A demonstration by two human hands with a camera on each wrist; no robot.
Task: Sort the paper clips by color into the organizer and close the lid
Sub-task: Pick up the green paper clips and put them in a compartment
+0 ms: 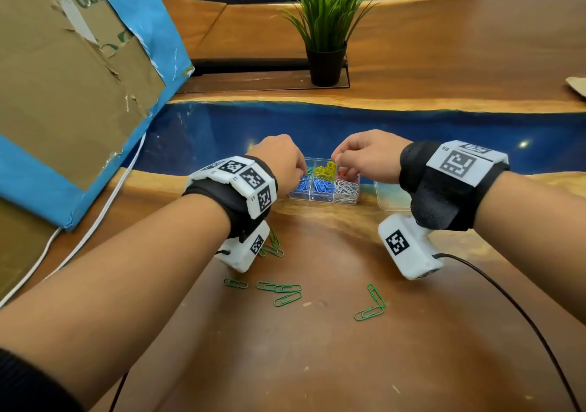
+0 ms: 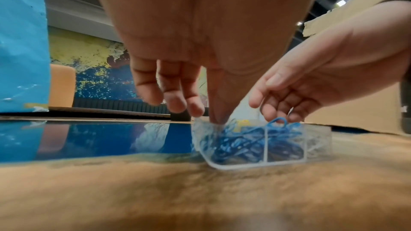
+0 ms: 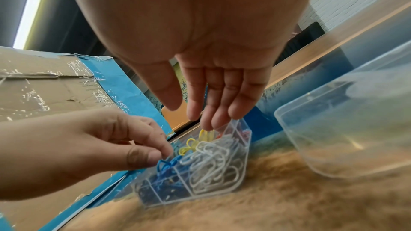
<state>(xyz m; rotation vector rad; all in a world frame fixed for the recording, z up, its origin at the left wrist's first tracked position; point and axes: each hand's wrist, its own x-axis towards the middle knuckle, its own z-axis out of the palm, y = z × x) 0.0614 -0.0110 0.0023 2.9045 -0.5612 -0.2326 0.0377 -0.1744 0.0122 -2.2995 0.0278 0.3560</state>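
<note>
The clear organizer (image 1: 345, 200) sits on the table with blue clips (image 1: 322, 186), yellow clips (image 1: 326, 170) and white clips (image 1: 347, 188) in separate compartments. My left hand (image 1: 279, 164) hovers over its left end. The left fingers (image 2: 175, 101) hang down, and the thumb tip (image 2: 219, 117) is at the rim of a blue compartment with nothing visible between them. My right hand (image 1: 364, 158) is over the back compartments, its fingers (image 3: 220, 111) straight above the yellow clips (image 3: 206, 134), holding nothing. Several green clips (image 1: 287, 292) lie loose on the table near me.
The clear lid (image 1: 391, 196) lies just right of the organizer, under my right wrist. A blue-edged cardboard box (image 1: 73, 88) stands at the left, with a white cable (image 1: 95, 221) beside it. A potted plant (image 1: 326, 31) is at the back.
</note>
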